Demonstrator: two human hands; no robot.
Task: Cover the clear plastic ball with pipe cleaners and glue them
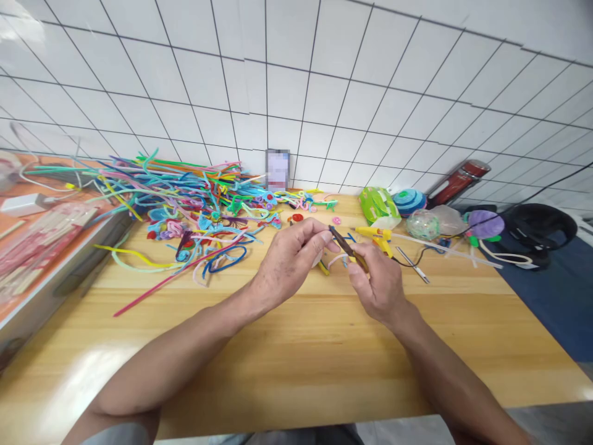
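Note:
My right hand (377,281) is closed around a small dark tool with a yellow grip (349,250), its tip pointing up and left. My left hand (291,256) is curled in a pinch right at the tool's tip, fingers pressed on something small that I cannot make out. Both hands hover just above the wooden table (296,346), near its middle. Short yellow and white pipe-cleaner pieces (324,267) lie under the hands.
A big heap of coloured pipe cleaners (185,198) fills the back left. A yellow glue gun (377,235) with its black cord, a green packet (378,205), a blue roll (410,199), plastic bags (433,222) and a red cylinder (456,180) sit at the right. White tiled wall behind.

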